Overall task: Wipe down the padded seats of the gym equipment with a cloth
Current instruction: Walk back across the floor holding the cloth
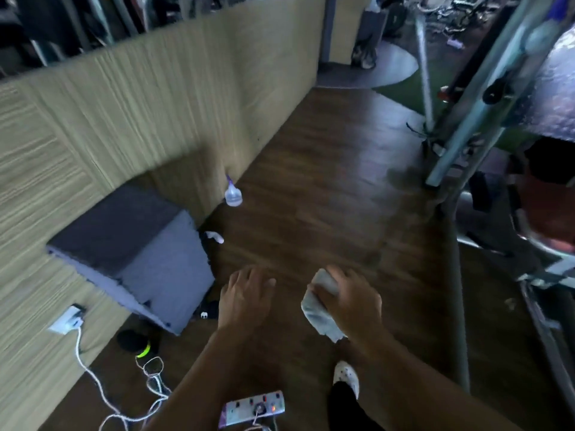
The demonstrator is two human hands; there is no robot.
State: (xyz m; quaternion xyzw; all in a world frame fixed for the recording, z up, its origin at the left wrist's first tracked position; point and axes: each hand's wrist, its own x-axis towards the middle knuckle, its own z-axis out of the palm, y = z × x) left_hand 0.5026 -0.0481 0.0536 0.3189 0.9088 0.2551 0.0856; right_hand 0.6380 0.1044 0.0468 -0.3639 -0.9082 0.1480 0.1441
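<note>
My right hand (348, 300) grips a crumpled white cloth (317, 309) in mid-air above the wooden floor. My left hand (244, 295) hangs beside it, fingers relaxed and spread, holding nothing. A red padded seat (550, 213) of a gym machine shows at the right edge, partly hidden behind the grey metal frame (460, 141). Both hands are well to the left of that seat. The picture is blurred by motion.
A clear spray bottle (232, 194) stands by the beige wall. A grey padded box (137, 247) sits against the wall at left. A power strip (253, 409), white cables (93, 377) and a wall socket (69, 318) lie near my feet. My white shoe (346, 376) is below.
</note>
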